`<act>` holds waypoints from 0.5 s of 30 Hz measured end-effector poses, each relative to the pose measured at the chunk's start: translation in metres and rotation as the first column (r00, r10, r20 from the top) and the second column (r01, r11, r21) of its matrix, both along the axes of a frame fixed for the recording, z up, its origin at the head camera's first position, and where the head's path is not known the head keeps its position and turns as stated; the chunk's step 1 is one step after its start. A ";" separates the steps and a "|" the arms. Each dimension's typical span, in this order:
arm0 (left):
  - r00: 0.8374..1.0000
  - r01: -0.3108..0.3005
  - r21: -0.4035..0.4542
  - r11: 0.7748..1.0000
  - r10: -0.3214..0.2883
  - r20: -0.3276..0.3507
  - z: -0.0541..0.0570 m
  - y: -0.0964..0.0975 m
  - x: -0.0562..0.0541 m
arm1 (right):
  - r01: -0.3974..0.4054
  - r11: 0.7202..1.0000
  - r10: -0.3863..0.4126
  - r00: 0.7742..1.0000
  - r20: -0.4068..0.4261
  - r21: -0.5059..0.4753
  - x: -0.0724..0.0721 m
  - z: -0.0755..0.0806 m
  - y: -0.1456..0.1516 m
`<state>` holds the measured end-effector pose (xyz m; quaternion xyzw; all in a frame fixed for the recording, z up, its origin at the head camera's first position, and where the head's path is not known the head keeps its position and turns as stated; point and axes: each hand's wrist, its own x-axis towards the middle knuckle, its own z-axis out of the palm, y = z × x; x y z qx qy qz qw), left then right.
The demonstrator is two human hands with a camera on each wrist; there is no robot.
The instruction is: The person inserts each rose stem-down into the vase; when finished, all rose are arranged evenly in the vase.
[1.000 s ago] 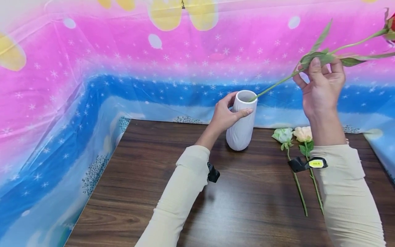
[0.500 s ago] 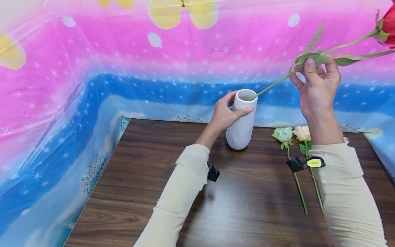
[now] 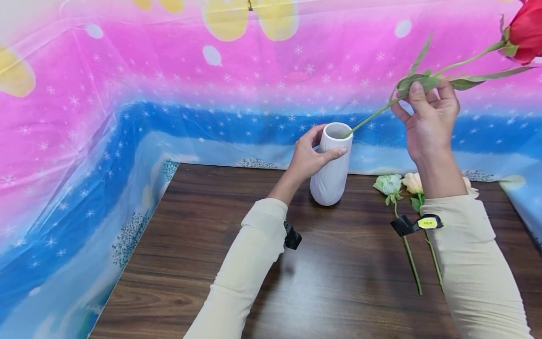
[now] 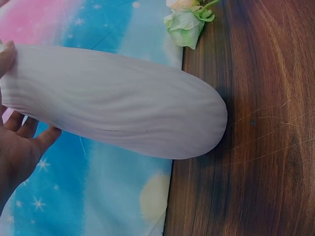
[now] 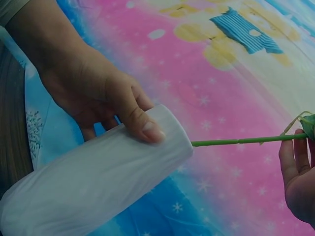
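Note:
A white ribbed vase (image 3: 331,181) stands upright near the table's back edge. My left hand (image 3: 312,157) grips it just under the rim, thumb across the front; the left wrist view shows fingers curled round the upper part of the vase (image 4: 123,103). My right hand (image 3: 434,120) pinches a red rose (image 3: 527,33) by its leafy stem, up and to the right of the vase. The stem (image 5: 231,142) slants down over the rim, its lower end inside the mouth. The bloom is partly cut off at the head view's right edge.
Right of the vase, a pale green flower (image 3: 387,185) and a peach flower (image 3: 412,182) lie on the dark wooden table (image 3: 203,245). Another pale bloom (image 3: 471,187) is mostly hidden behind my right arm. A patterned pink and blue cloth (image 3: 237,89) hangs behind.
My right hand has moved left toward the vase with the rose, and more of the red bloom has come into view. The left hand and vase have stayed put.

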<state>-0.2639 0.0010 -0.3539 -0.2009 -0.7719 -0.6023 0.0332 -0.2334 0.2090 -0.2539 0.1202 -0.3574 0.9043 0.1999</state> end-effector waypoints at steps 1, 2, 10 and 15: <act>1.000 0.001 0.000 1.000 -0.001 -0.001 0.000 0.000 0.000 | 0.001 1.000 -0.001 1.000 0.002 0.001 0.000 0.000 0.000; 1.000 0.001 -0.001 1.000 -0.001 0.001 0.000 0.000 0.000 | 0.001 1.000 -0.001 1.000 0.005 0.003 0.000 0.000 -0.001; 1.000 0.003 -0.010 1.000 -0.003 0.015 0.001 0.001 -0.001 | 0.016 1.000 -0.016 1.000 0.024 0.023 -0.001 0.000 -0.003; 1.000 0.006 -0.027 1.000 -0.005 0.026 0.001 0.000 -0.002 | 0.013 0.999 -0.014 1.000 0.023 0.032 -0.001 0.000 -0.003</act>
